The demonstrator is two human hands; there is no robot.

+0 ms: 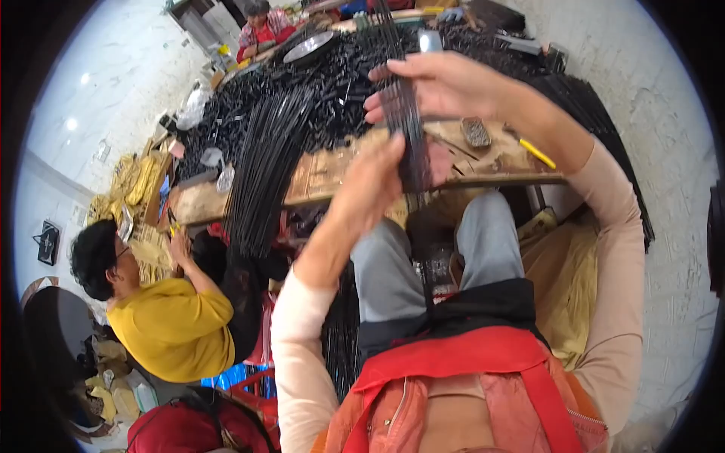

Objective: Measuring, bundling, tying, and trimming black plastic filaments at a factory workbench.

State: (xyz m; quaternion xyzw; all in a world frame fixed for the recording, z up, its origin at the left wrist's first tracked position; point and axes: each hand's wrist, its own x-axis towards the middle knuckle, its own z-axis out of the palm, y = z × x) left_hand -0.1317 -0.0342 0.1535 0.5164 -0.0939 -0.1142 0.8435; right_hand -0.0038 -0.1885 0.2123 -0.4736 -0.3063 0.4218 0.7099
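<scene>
An upright bundle of thin black rods (408,124) is between my hands, above the front edge of a wooden workbench (332,170). My left hand (366,185) is closed round its lower part, thumb pointing up along the rods. Higher up, my right hand (445,84) grips it from the right, the thumb across the front and the fingers behind. Motion smears the bundle and both hands a little. Close to my right forearm lie a small tin of tiny metal parts (476,133) and a yellow-handled tool (536,153).
Black pieces (340,90) heap across the bench, with a round metal tray (308,47) behind. Long black rods (268,166) overhang its front edge at left. A co-worker in yellow (170,325) sits at left; another person (260,34) is across the bench. More rods (593,113) lie right.
</scene>
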